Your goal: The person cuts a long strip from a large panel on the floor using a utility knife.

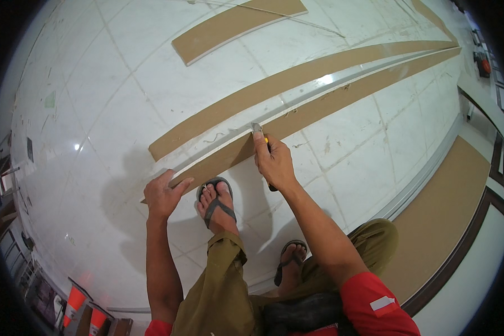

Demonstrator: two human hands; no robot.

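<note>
My left hand (pixel 165 193) grips the near end of a long brown board strip (pixel 325 103) with a pale edge. My right hand (pixel 271 159) is closed on a black and yellow utility knife (pixel 267 145), its tip at the strip's pale upper edge. A long pale metal bar (pixel 326 79) runs along that edge, with thin curled shavings on the far side near my hands. Another brown strip (pixel 294 73) lies just beyond the bar. My sandaled left foot (pixel 215 204) is just below the held strip, between my hands.
White tiled floor (pixel 95 168) surrounds the strips. A shorter board (pixel 229 25) lies farther forward, crossed by a thin rod. A wide brown panel (pixel 442 213) and dark frames lie at right, beside long pale profiles. Orange cones (pixel 74 302) are at lower left.
</note>
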